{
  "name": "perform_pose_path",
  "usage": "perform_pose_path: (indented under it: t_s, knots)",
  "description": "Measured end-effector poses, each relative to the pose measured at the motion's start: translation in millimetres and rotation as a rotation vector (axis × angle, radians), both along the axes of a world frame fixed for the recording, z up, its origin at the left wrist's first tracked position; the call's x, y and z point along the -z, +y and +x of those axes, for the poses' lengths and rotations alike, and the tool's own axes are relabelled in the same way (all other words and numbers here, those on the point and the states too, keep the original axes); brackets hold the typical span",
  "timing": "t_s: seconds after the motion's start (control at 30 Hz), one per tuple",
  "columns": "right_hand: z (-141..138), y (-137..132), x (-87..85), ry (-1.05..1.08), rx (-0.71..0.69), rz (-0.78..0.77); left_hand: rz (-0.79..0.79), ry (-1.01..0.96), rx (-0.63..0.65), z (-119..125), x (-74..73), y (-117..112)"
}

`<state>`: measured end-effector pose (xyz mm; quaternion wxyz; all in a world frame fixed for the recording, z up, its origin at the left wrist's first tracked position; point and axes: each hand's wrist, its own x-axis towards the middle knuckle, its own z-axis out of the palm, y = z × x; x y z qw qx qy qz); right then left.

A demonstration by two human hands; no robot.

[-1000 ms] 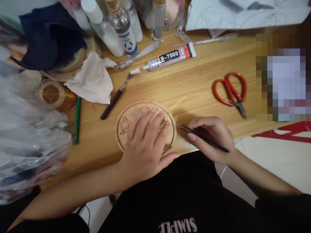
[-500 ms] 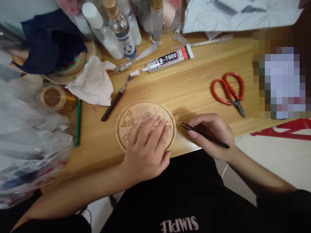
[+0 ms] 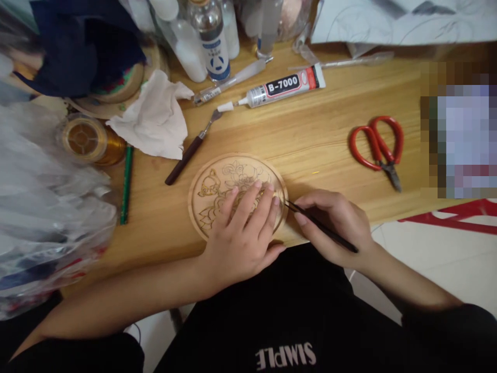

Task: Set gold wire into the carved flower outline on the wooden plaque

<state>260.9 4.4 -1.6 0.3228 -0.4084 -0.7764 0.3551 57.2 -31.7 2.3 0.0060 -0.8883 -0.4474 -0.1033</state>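
Observation:
A round wooden disc (image 3: 217, 181) with a carved flower pattern and gold wire outlines lies near the front edge of the wooden table (image 3: 303, 134). My left hand (image 3: 243, 233) rests on its lower right part, fingers stretched out and pressing flat on the pattern. My right hand (image 3: 336, 225) is closed round black tweezers (image 3: 320, 227), whose tips point left and touch the disc's right rim beside my left fingertips.
Red-handled scissors (image 3: 376, 147) lie at the right. A B-7000 glue tube (image 3: 281, 88), a dark-handled spatula tool (image 3: 192, 150), a crumpled tissue (image 3: 155, 119), a spool of gold wire (image 3: 83, 137), a green pen (image 3: 126, 184), bottles (image 3: 212, 36) and plastic bags (image 3: 42, 217) crowd the back and left.
My left fingers have slid back toward the disc's lower right, uncovering more of the pattern. The loose gold wire end that stuck up is now down. The tweezer tips moved in to the rim.

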Motion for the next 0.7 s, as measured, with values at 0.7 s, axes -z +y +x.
perform_pose_path:
  t_s: [0.7]
  knots:
    - [-1.7,34.3,-13.9,-0.217,-0.326,0.122,0.052,0.019,0.028,1.3,5.1,-2.2]
